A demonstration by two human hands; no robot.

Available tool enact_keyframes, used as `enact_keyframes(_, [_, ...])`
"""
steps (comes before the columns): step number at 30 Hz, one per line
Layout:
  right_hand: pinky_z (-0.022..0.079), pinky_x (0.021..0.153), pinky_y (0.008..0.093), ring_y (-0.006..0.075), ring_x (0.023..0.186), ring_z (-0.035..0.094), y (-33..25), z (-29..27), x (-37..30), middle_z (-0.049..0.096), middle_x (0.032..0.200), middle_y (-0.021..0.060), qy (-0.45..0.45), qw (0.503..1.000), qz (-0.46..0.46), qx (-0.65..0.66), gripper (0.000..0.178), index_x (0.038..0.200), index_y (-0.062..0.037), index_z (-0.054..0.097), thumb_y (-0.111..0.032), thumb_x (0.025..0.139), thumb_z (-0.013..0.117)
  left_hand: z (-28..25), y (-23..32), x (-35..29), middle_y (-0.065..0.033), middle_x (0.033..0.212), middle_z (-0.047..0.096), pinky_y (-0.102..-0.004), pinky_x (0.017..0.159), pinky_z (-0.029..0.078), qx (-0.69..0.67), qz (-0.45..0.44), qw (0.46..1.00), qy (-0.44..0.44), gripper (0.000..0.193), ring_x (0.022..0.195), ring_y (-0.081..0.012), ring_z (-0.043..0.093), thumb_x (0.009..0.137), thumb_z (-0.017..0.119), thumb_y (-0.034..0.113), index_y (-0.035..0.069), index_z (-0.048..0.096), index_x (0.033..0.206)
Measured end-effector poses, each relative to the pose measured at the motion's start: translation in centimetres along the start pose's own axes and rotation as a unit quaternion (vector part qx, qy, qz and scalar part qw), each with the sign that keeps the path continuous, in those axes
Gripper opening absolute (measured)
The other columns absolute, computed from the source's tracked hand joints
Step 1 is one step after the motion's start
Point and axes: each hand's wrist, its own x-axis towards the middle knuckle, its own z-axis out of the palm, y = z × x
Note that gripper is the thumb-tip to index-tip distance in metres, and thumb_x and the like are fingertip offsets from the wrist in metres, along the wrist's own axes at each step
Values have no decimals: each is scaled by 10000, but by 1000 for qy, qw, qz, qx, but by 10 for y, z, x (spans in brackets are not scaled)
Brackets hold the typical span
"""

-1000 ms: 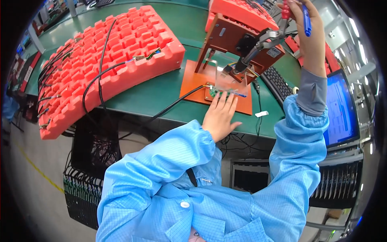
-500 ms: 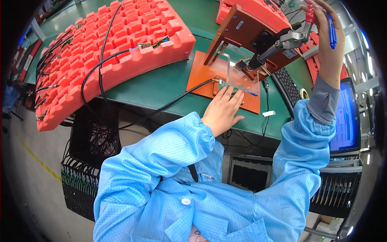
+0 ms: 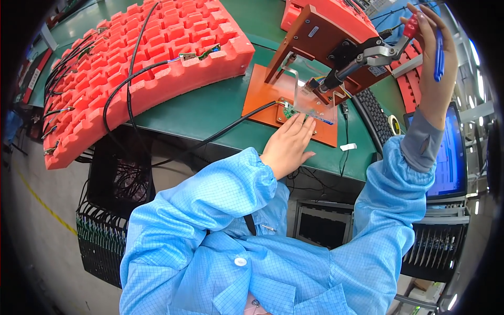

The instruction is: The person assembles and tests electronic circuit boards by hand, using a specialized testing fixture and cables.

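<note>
Green circuit board (image 3: 289, 111) sits on an orange fixture (image 3: 256, 107) near the tabletop (image 3: 220, 111) front edge; left hand (image 3: 286, 149) fingers straight against it, gripping nothing, right hand (image 3: 428, 50) loosely round the red handle (image 3: 411, 26), blue pen (image 3: 438, 58) tucked in.

A small green circuit board (image 3: 290, 111), its black cable (image 3: 231, 135) trailing left, lies on the orange base (image 3: 251, 105) of a brown press fixture (image 3: 310, 39). The metal toggle clamp's (image 3: 378, 53) red handle (image 3: 410, 26) angles up rightward, near a slim blue pen (image 3: 439, 56).

Tray (image 3: 157, 92) left of clamp fixture (image 3: 317, 48)
</note>
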Motion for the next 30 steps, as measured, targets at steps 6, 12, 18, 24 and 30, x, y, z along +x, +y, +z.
enact_keyframes(6, [526, 875, 300, 216, 1007, 647, -11, 0, -17, 630, 1165, 153, 35, 998, -17, -40, 248, 1171, 13, 562, -120, 977, 484, 1, 3, -1, -144, 1398, 430, -393, 1144, 211, -9, -18, 1000, -21, 735, 1342, -284, 329, 868, 545, 475, -46, 392, 1364])
enact_keyframes(12, [543, 849, 297, 224, 985, 657, -16, 6, -17, 632, 1161, 152, 35, 999, -16, -27, 236, 1161, -7, 573, -128, 979, 484, 2, 21, 4, -214, 1422, 376, -415, 1158, 166, -14, -67, 996, -55, 854, 1355, -357, 293, 835, 558, 553, -85, 356, 1366])
enact_keyframes(18, [536, 820, 269, 183, 939, 662, -9, 6, -15, 655, 1110, 135, 47, 999, -22, -9, 213, 1112, -4, 596, -135, 954, 540, -3, 24, 9, -235, 1430, 354, -415, 1162, 160, -50, -85, 992, -80, 875, 1369, -358, 273, 836, 558, 556, -105, 342, 1366])
enact_keyframes(24, [540, 802, 254, 168, 898, 671, -9, 4, -18, 680, 1031, 123, 61, 998, -30, -14, 202, 1091, 5, 607, -124, 939, 569, 4, 20, 1, -226, 1430, 358, -405, 1161, 173, -33, -67, 997, -34, 868, 1363, -341, 289, 829, 575, 537, -106, 342, 1364])
enact_keyframes(30, [549, 808, 311, 261, 913, 674, -40, 11, -47, 641, 1050, 175, 78, 996, -22, 29, 182, 1111, 28, 535, -56, 950, 519, 6, 25, -1, -217, 1427, 364, -398, 1164, 171, -22, -58, 998, -31, 851, 1363, -328, 294, 822, 583, 514, -98, 346, 1364])
